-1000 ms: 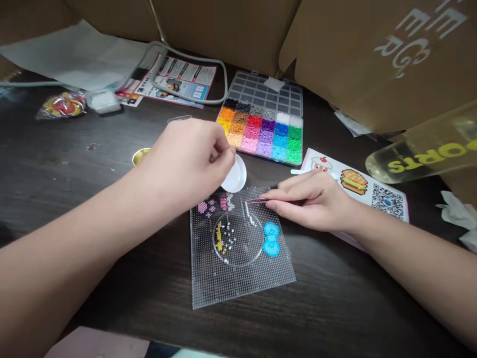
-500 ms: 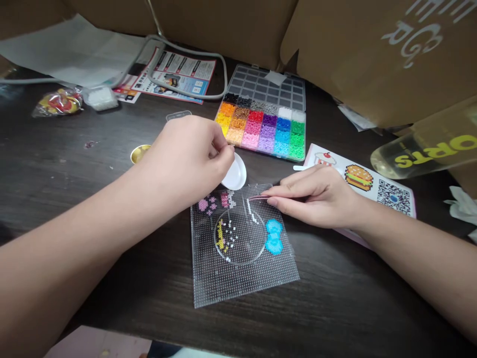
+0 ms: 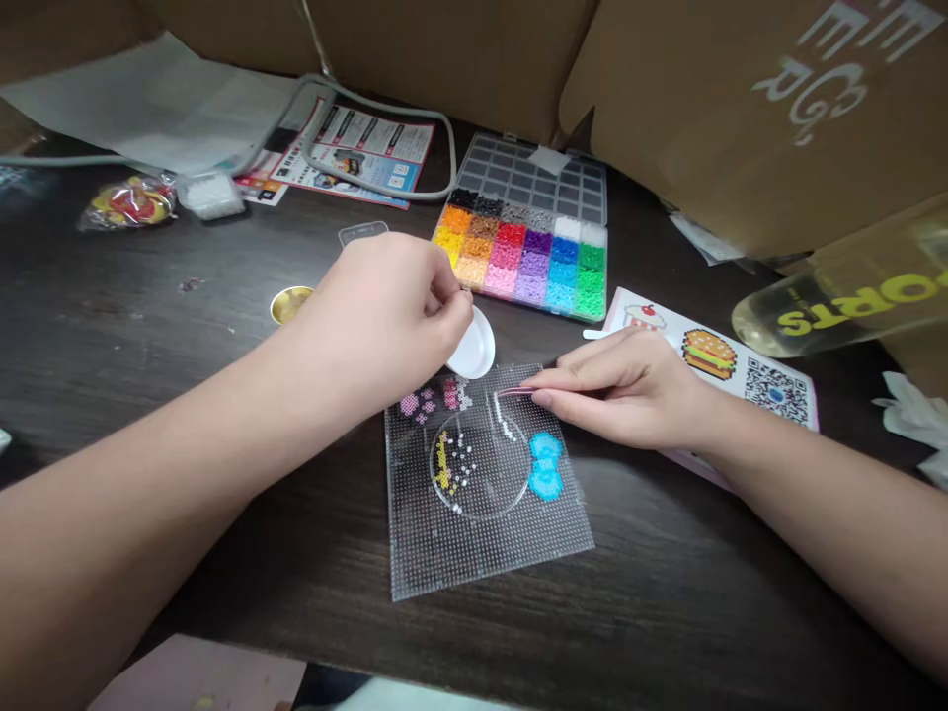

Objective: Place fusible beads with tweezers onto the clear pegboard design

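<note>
My right hand (image 3: 618, 387) pinches pink tweezers (image 3: 516, 391), their tips at the upper end of a short line of white beads (image 3: 503, 417) on the clear pegboard (image 3: 489, 553). My left hand (image 3: 406, 296) is closed, thumb against fingers, over the board's far edge beside a white oval dish (image 3: 475, 348); what it pinches, if anything, I cannot make out. A clear round dish (image 3: 481, 513) lies on the board, with yellow beads (image 3: 442, 460) and loose white beads (image 3: 463, 456) within its outline. Blue bead shapes (image 3: 546, 466) sit at the right, pink ones (image 3: 410, 405) at the upper left.
Behind the hands lies an open bead box (image 3: 533, 267) sorted by colour. A pattern sheet (image 3: 777, 370) is under my right forearm, near a clear bottle (image 3: 836, 306). At the back left are a grey cable (image 3: 377, 188), leaflets (image 3: 362, 148), and a bagged item (image 3: 129, 204).
The view has shifted slightly, so the board and box sit a little differently in the picture. Both hands keep nearly the same pose, with the tweezer tips still at the white bead line.
</note>
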`<state>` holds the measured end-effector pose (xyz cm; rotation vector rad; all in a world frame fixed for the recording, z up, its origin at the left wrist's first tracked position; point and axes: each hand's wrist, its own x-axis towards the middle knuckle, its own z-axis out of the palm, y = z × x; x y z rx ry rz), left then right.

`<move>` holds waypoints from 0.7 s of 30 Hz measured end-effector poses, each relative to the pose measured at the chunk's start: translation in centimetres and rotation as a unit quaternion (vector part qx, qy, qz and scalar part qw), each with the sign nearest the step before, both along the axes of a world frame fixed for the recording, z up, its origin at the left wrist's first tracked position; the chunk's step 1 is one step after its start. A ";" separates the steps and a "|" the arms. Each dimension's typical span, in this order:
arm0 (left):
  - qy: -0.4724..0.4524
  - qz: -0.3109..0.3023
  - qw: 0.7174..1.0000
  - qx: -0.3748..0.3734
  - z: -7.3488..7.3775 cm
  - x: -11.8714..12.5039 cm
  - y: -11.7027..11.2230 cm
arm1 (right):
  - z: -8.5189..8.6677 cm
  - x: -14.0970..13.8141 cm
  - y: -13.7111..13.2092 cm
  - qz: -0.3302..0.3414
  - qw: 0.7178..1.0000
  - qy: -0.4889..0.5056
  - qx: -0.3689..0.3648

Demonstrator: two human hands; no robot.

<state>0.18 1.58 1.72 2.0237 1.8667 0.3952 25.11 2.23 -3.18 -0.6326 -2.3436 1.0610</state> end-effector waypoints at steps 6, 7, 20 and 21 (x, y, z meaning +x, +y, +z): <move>-0.016 -0.005 1.000 0.000 0.0 -0.1 0.0 | 0.1 -0.1 0.2 0.012 1.000 0.000 0.012; -0.016 -0.005 1.000 0.000 0.0 -0.1 0.0 | 0.2 -0.1 0.3 0.013 1.000 -0.001 0.014; -0.006 -0.021 1.000 0.000 0.0 -0.2 -0.1 | 0.2 0.1 0.3 0.007 1.000 -0.006 -0.022; -0.004 -0.023 1.000 -0.003 0.0 -0.2 -0.1 | 0.2 0.1 0.3 0.002 1.000 -0.005 -0.027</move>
